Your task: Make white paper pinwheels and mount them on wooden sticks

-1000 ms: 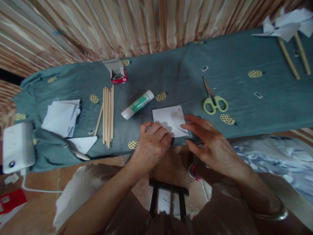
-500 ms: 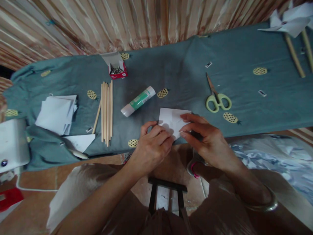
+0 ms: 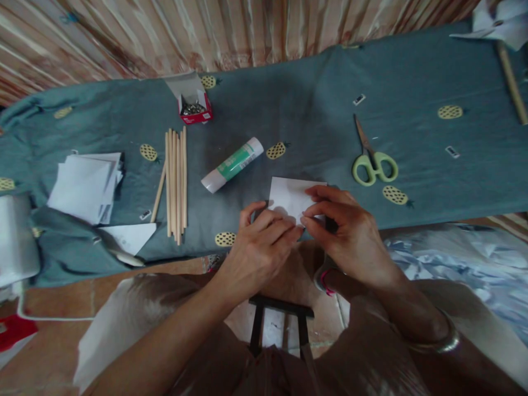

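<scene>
A small white sheet of paper (image 3: 286,190) lies at the near edge of the cloth-covered table, between my hands. My left hand (image 3: 264,242) holds it from the left, fingers curled over its lower part. My right hand (image 3: 344,220) pinches the paper's lower right part between thumb and index finger. Fingers cover the paper's lower edge, so any fold there is hidden. Beyond my left hand lies a white and green glue stick (image 3: 233,165). Light green scissors (image 3: 374,165) rest to the right, beyond my right hand.
Wooden sticks (image 3: 176,184) lie left of the glue stick, beside a stack of white paper (image 3: 84,184). An open red box (image 3: 196,115) of small metal pieces stands behind. A paper pinwheel (image 3: 495,27) is at far right. A white device (image 3: 16,239) sits at far left.
My left fingers have slid a little right along the paper's lower edge, closer to my right fingertips. The right thumb and index finger have closed together. The view has shifted slightly.
</scene>
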The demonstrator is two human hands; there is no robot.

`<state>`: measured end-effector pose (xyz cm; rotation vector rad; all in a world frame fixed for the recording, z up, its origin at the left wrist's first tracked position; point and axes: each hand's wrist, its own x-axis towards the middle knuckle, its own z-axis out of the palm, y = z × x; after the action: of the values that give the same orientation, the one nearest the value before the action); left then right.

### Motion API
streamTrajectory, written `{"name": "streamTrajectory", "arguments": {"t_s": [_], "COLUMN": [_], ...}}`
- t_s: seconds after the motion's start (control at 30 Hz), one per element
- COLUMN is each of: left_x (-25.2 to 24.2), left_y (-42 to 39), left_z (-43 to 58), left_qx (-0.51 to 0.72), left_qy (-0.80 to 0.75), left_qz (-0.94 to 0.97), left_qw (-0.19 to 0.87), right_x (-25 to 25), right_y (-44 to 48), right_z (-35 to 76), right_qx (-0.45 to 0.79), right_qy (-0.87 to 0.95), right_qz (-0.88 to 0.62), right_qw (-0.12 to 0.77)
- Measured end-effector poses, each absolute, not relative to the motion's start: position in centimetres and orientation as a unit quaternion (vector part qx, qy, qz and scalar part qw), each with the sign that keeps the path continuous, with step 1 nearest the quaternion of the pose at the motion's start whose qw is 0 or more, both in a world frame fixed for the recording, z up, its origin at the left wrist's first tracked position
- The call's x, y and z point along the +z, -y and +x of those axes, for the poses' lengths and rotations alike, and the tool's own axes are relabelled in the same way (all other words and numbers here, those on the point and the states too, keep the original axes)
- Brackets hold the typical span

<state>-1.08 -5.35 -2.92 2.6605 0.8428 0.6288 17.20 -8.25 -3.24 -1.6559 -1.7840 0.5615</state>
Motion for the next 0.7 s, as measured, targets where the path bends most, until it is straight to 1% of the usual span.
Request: {"name": "streamTrajectory", "arguments": {"t_s": [0.37, 0.7], "left_x": [-3.04, -3.37], "left_y": [5.18, 5.28], "left_z": [-1.02, -0.77], "left_qx": [0.216, 0.211], "left_qy": [-0.293, -0.295], "left_qz": [0.918, 0.923], "left_qw": [0.158, 0.127], "right_x": [-3.28, -3.3], "right_y": [8.18, 8.23], "right_z": [16.88, 17.08], "right_qx": [0.191, 0.2], "right_qy": [0.673, 0.68], "right_qz": [-0.639, -0.633], "right_qw": [0.32, 0.311]}}
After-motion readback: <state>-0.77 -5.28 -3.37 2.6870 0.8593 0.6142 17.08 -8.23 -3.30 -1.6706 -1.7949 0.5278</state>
